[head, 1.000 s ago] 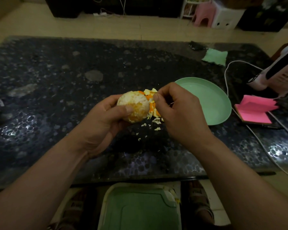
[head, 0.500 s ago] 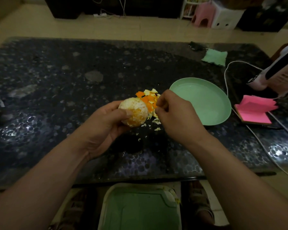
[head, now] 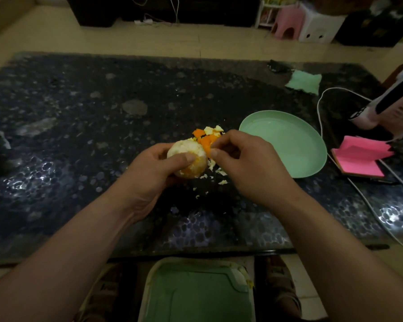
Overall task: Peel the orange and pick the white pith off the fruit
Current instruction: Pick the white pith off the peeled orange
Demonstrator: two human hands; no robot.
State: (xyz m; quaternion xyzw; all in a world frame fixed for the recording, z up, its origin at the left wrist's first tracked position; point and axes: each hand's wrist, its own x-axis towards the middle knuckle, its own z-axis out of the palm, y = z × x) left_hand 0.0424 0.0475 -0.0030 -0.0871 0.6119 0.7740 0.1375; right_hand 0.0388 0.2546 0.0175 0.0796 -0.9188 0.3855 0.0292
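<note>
Orange (head: pixel 187 159): peel off on the side facing the camera, upper part pale with pith, juicy flesh showing on the lower front. It is held above the table's near-middle, just left of the plate. Left hand (head: pixel 149 180) grips it from the left and below, fingers curled round the far side, thumb pressed across the front. Right hand (head: pixel 249 168) is at the fruit's right edge, fingers curled, thumb and forefinger tips drawn close together against the surface; cannot tell whether a strand of pith is pinched between them. Peel pieces (head: pixel 207 135), orange and pale yellow, lie in a small heap on the table just behind the fruit and the right knuckles. Pith scraps (head: pixel 222 181) are scattered on the dark speckled table (head: pixel 79 135) below and between the hands. Green plate (head: pixel 289 145) sits just right of the right hand, nothing visible in it. Further right: pink sticky notes (head: pixel 361 156), with a white cable (head: pixel 319 108) looping past the plate's far side. Green cloth (head: pixel 304 82) near the far right edge. Below the table's near edge, a green tray (head: pixel 196 296) with a pale rim.
</note>
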